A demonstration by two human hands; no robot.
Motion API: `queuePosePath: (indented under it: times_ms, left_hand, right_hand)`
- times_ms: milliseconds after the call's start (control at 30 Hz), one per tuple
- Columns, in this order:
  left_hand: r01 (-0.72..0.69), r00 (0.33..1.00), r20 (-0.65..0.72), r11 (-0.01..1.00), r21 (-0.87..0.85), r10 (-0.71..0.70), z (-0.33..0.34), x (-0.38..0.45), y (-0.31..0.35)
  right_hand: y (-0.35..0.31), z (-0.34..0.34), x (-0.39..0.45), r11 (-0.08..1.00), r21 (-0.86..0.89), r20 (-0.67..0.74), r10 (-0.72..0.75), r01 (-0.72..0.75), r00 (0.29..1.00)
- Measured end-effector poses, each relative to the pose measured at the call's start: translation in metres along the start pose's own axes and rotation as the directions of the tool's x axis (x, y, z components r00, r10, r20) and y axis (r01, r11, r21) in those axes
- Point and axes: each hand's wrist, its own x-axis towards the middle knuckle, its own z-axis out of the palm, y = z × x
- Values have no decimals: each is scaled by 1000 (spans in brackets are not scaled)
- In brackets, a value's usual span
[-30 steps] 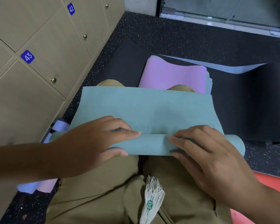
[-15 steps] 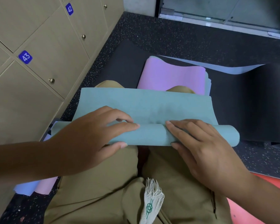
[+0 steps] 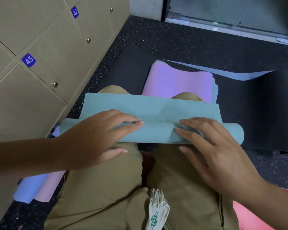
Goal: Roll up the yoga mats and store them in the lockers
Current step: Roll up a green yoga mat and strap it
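A teal yoga mat (image 3: 148,105) lies across my lap, its near end wound into a roll (image 3: 158,134) and the flat rest hanging over my knees. My left hand (image 3: 96,135) lies over the left part of the roll, fingertips at the crease and thumb on my trouser leg. My right hand (image 3: 211,153) presses on the right part with fairly straight fingers. Beyond my knees a pink mat (image 3: 176,82) rests folded on a black mat (image 3: 256,105). Beige numbered lockers (image 3: 48,39) stand shut on the left.
Two rolled mats, lilac (image 3: 25,190) and pale pink (image 3: 48,185), lie on the floor by the lockers under my left arm. A light blue mat edge (image 3: 226,73) shows behind the pink one. A red mat (image 3: 256,216) is at the bottom right. A glass door closes the far side.
The teal roll has turned away from me and grown a little thicker, leaving less flat mat on my lap. Both hands moved forward with it.
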Motion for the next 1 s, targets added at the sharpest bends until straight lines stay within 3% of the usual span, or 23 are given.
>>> queuePosePath:
  times_ms: [233,500,767,1000]
  left_hand:
    - [28,1000,-5,998,-55,-29,2,11,-12]
    - [31,990,-136,999,-10,-32,-5,16,-5]
    - [67,991,-124,995,73,-57,11,18,-3]
    - [98,985,-150,994,52,-89,20,28,-16]
  right_hand:
    - [2,7,-1,995,-94,-13,38,-39,999]
    - [11,14,20,994,-20,41,109,-108,993]
    - [22,26,37,989,1,81,148,-149,986]
    - [22,32,29,984,6,-74,181,-181,981]
